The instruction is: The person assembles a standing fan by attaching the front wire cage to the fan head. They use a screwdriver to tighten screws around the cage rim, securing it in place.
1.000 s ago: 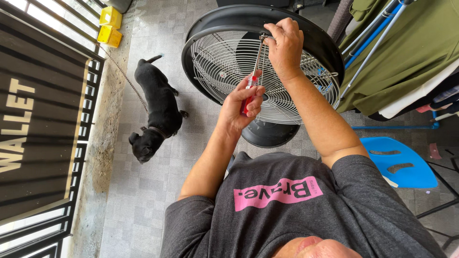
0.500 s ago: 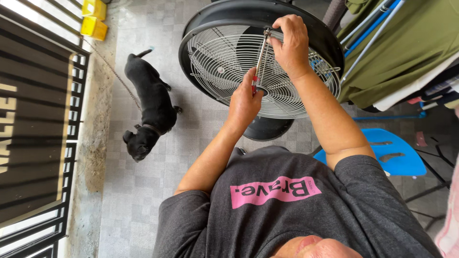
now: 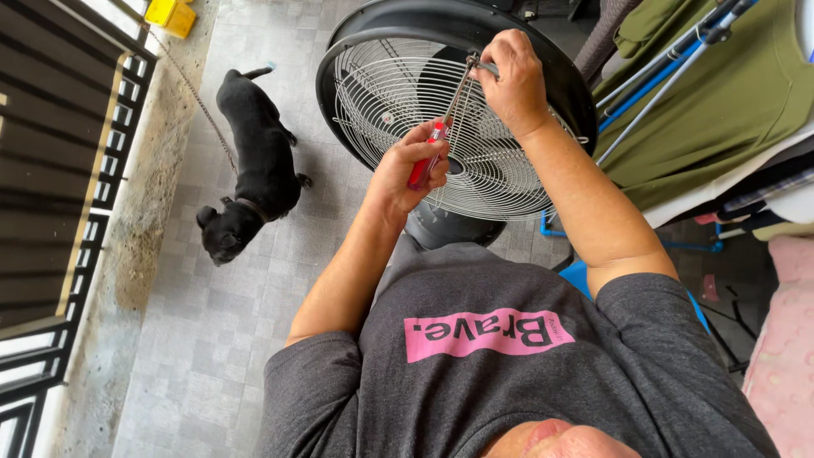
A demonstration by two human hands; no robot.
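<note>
Since a moment ago the left hand has rolled back, so the red handle of the screwdriver it grips shows again; its shaft slants up to the top of the fan's wire grille. Right hand stays pinched on a small metal fitting at the screwdriver's tip, too small to make out. Yellow bin in the corner is cut off, its contents unseen. Black dog stands on the tiles beside the fan, and the fan's base is mostly hidden behind the grille.
</note>
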